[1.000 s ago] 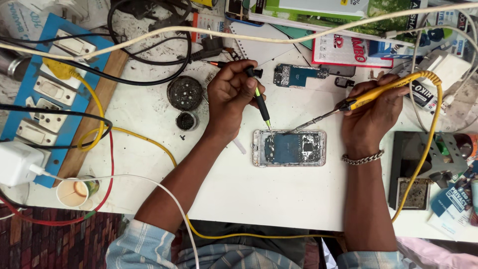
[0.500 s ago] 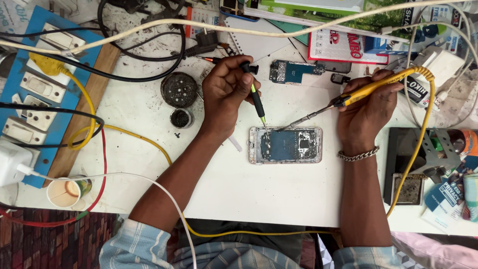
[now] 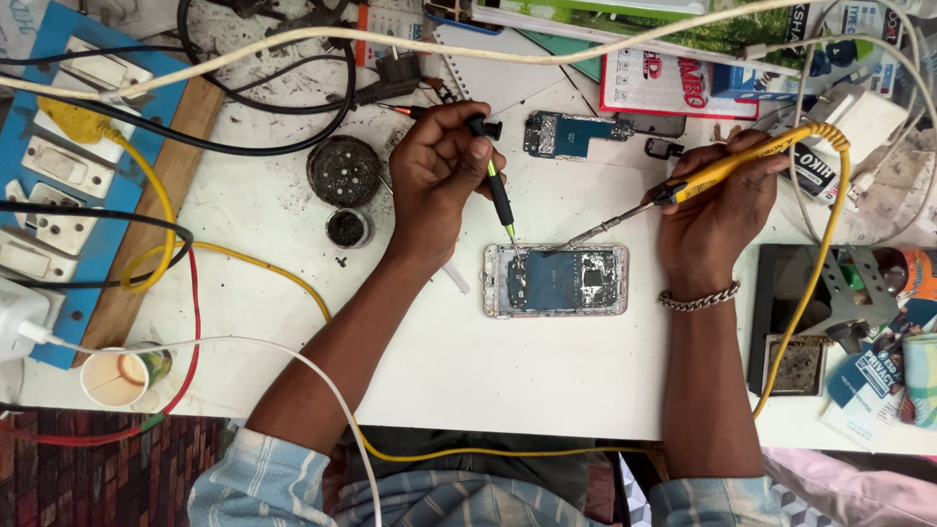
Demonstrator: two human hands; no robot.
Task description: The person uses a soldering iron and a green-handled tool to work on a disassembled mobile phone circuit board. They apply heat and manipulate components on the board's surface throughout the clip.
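Opened silver phone w/ exposed blue board (image 3: 556,280) flat on desk; black-green screwdriver (image 3: 499,192) & yellow soldering iron (image 3: 683,187) tips on it.

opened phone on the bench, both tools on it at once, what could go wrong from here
The soldering iron in the right hand and the tweezers in the left hand meet over the opened phone; a slip might scorch nearby parts. The iron's yellow cable loops beside the wrist and might snag. The paper cup among cables could spill.
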